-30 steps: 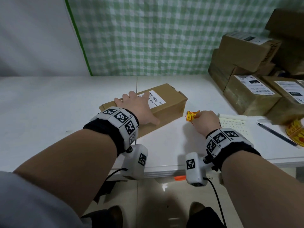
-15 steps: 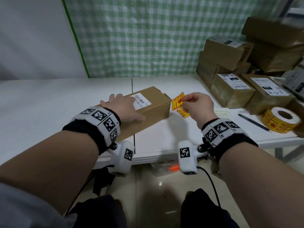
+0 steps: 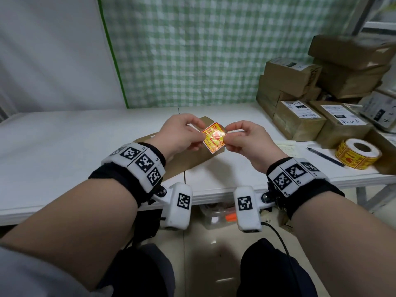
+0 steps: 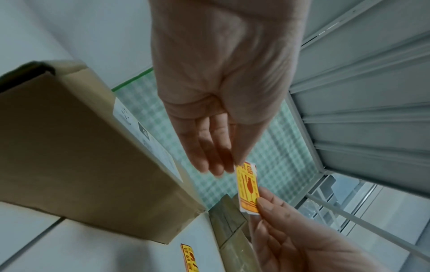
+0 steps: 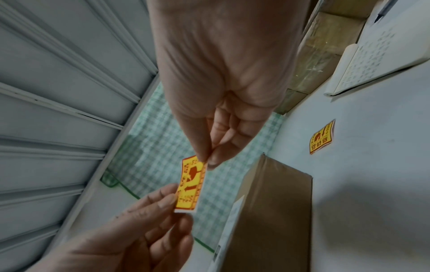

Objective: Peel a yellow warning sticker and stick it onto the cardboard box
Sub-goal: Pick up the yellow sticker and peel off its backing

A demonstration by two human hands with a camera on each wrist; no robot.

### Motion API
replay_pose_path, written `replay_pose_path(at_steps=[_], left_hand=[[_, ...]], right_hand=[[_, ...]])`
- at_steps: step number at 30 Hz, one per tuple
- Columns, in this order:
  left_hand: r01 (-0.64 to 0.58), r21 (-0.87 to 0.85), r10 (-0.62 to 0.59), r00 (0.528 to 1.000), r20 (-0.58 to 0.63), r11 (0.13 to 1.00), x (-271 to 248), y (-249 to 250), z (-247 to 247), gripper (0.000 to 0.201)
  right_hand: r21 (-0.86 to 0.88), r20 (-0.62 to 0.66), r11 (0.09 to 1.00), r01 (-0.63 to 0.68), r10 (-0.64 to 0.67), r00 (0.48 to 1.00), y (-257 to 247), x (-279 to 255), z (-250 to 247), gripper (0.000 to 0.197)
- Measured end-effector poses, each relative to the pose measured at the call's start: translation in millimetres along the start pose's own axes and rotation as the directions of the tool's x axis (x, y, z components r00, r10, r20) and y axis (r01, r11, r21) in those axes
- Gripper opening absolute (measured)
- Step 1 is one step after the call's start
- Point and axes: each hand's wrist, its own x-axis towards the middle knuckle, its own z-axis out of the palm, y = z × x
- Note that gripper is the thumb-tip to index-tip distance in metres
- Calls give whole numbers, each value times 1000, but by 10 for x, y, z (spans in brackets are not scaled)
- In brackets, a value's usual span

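A yellow and red warning sticker (image 3: 214,137) on its white backing is held in the air above the table, in front of the cardboard box (image 3: 192,159). My left hand (image 3: 202,134) pinches its left edge and my right hand (image 3: 226,136) pinches its right edge. In the left wrist view the left hand's thumb and fingers meet at the top of the sticker (image 4: 248,185), beside the box (image 4: 81,156). The right wrist view has the sticker (image 5: 190,185) pinched at a corner. The box carries a white shipping label and is largely hidden behind my hands.
A second yellow sticker (image 5: 322,138) lies flat on the white table right of the box. A roll of stickers (image 3: 357,154), a pen (image 3: 325,156) and a notepad (image 3: 286,146) lie at the right. Stacked cardboard parcels (image 3: 300,121) fill the far right.
My left hand has lifted off the box and taken the sticker's left edge. My right hand has raised the sticker from near the table to above the box.
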Motion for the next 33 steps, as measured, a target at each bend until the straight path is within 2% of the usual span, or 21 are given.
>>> replay_pose_path(at_steps=[3, 8, 13, 18, 21, 23, 25, 33], left_hand=[[26, -26, -26, 1000, 17, 999, -10, 23, -38, 16], [101, 78, -109, 988, 109, 992, -61, 14, -41, 17], [128, 32, -131, 983, 131, 991, -110, 19, -4, 14], [164, -156, -157, 986, 59, 974, -85, 34, 10, 13], [182, -248, -178, 983, 38, 951, -73, 12, 17, 13], [174, -249, -176, 984, 15, 953, -73, -2, 22, 16], [168, -214, -173, 985, -6, 962, -80, -6, 35, 18], [183, -169, -190, 981, -27, 969, -78, -3, 81, 6]], right_hand=[[4, 17, 1000, 6, -6, 1000, -31, 8, 26, 22], [-9, 11, 999, 35, -35, 999, -81, -14, 57, 22], [-38, 25, 998, 52, -51, 998, -123, -78, 64, 21], [12, -25, 1000, -19, 19, 999, -72, -70, 96, 28], [-36, 76, 998, -55, 58, 995, -25, -107, 128, 15], [-90, 139, 994, -62, 75, 988, -2, -135, 159, 6], [-121, 162, 991, -61, 80, 983, 18, -144, 184, 10], [-129, 152, 991, -39, 58, 987, -13, -157, 235, 17]])
